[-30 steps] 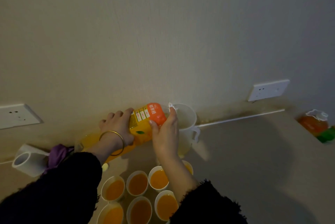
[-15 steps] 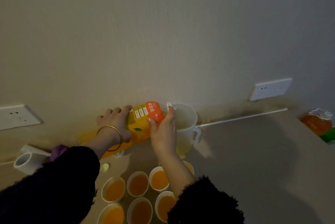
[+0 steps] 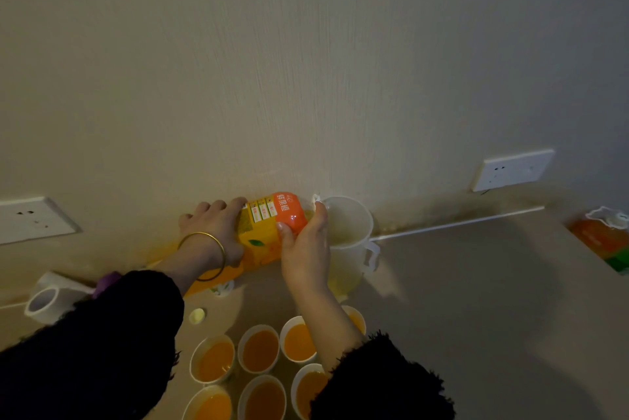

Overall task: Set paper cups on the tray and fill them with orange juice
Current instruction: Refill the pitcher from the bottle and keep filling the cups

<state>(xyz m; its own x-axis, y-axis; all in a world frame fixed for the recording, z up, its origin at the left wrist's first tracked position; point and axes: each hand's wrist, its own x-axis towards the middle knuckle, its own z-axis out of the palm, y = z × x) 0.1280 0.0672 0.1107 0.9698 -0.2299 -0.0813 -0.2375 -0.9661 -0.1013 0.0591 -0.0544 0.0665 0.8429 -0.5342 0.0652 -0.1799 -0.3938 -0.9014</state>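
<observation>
The left hand point(image 3: 218, 232) clasps the body of the juice bottle point(image 3: 262, 235), which is tipped on its side with its mouth at the rim of the white jug point(image 3: 350, 242); the right hand point(image 3: 306, 249) grips the bottle's orange shoulder by the neck; a gold bangle point(image 3: 204, 256) circles the left wrist; both sleeves are black. Nearer the camera stand paper cups point(image 3: 260, 350) filled with orange juice, close together; whether a tray lies under them cannot be told. A small yellow cap point(image 3: 196, 315) lies left of the cups; a tape roll point(image 3: 44, 304) sits far left; a second bottle point(image 3: 602, 235) lies far right.
</observation>
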